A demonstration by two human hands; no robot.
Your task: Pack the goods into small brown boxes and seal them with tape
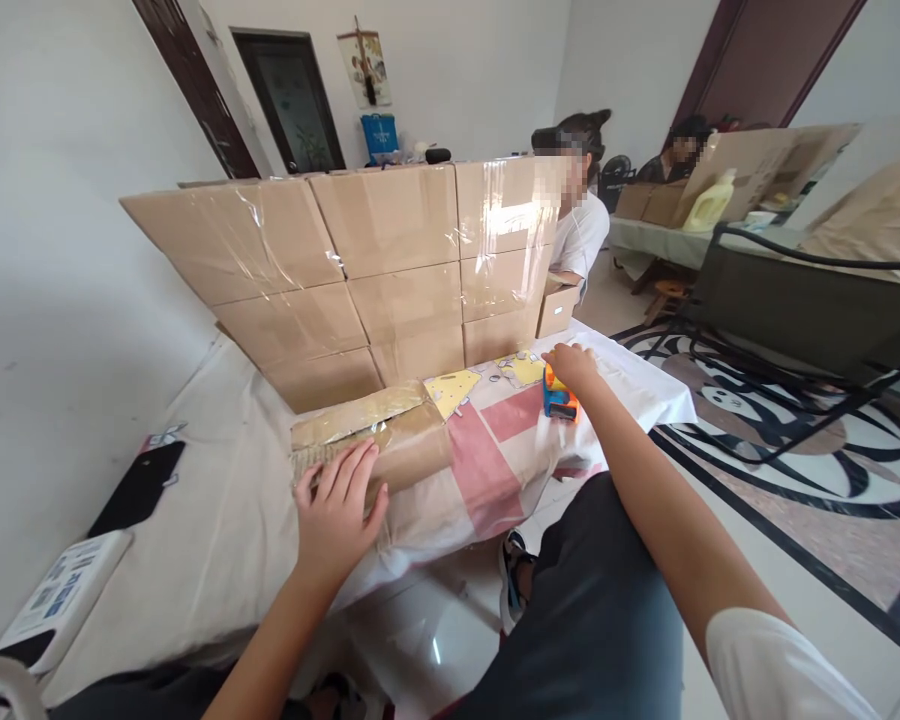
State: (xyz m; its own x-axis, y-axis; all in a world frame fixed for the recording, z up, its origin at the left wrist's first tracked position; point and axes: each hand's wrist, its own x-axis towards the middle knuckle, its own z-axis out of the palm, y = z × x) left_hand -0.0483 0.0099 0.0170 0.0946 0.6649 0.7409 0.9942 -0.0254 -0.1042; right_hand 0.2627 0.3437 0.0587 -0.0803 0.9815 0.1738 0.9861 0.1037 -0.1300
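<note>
My left hand [341, 500] lies with spread fingers on the near side of a cardboard box [412, 450], whose top flaps look partly closed. Over at the right end of the table, my right hand [572, 368] has its fingers wrapped round the top of a small blue, orange and yellow plastic toy [561, 405]. The toy rests on the cloth, and its upper part is covered by my fingers. I cannot make out its exact kind.
A wall of taped cardboard boxes [405, 265] stands along the table's far side. Behind its right end sits a person [581, 230] in a white shirt. A black flat object [139, 488] and a white package [64, 595] lie at the left. A folding chair [810, 310] stands right.
</note>
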